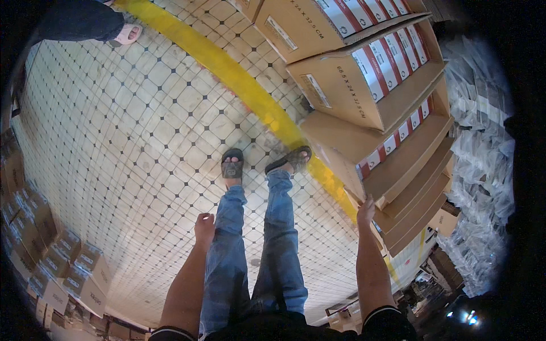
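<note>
My right hand [366, 211] is closed on the near lower corner of an open cardboard box [341, 148], where its front flap and side meet. Inside that box a row of white-and-red packages [392, 142] shows along the opening. Beside my left thigh hangs my left hand [205, 228], its fingers loosely curled in and nothing seen in them. Directly beyond the gripped box stands another open carton [341, 85], filled with similar white-and-red packages [390, 65]. What the fingertips of my right hand touch behind the edge is hidden.
A yellow floor stripe [256, 102] runs past my sandalled feet along the stacked cartons. Crumpled clear plastic wrap [478, 148] covers goods at the right. Several closed cartons [74, 267] are piled at the lower left. Another person's foot [129, 34] stands at the upper left.
</note>
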`<state>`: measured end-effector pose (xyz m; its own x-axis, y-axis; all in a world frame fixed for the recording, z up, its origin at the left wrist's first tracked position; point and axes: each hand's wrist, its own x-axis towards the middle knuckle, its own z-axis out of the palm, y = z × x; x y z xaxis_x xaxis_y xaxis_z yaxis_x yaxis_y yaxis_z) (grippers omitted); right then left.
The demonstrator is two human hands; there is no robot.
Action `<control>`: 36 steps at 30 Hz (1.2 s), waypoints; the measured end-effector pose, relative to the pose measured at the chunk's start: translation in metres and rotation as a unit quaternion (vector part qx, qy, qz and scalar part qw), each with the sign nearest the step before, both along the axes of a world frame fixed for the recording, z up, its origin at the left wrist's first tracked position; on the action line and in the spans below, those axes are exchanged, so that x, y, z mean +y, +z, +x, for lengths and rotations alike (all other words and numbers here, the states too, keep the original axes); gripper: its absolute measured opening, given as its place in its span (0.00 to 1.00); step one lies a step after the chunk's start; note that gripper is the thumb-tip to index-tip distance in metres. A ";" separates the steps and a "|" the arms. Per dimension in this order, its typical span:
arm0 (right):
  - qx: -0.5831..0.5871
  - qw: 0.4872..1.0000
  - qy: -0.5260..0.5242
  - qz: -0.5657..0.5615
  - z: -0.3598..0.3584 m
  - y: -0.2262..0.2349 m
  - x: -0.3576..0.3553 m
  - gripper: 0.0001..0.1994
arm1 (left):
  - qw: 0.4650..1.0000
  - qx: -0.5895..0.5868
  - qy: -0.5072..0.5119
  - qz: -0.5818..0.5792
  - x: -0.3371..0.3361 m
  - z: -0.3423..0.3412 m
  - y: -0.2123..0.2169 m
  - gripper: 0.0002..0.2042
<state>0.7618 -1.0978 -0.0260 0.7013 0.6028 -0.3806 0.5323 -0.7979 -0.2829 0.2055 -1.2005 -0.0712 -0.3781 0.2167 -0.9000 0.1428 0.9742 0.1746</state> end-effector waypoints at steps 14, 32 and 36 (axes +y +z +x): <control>-0.006 0.998 -0.041 -0.046 -0.039 -0.017 -0.028 0.31 | 0.998 -0.046 0.033 0.027 -0.012 -0.016 -0.011 0.16; -0.042 0.977 0.116 -0.174 -0.005 0.013 -0.004 0.40 | 0.880 -0.057 -0.425 0.203 0.152 0.086 0.131 0.19; -0.049 0.940 0.172 -0.292 0.014 -0.001 -0.007 0.35 | 0.810 -0.048 -0.490 0.318 0.221 0.187 0.157 0.20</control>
<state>0.7756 -1.1043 -0.0271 0.5522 0.5087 -0.6605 0.7874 -0.5787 0.2125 0.3927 -0.9791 0.0861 0.3218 0.8024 -0.5026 0.7496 0.1084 0.6530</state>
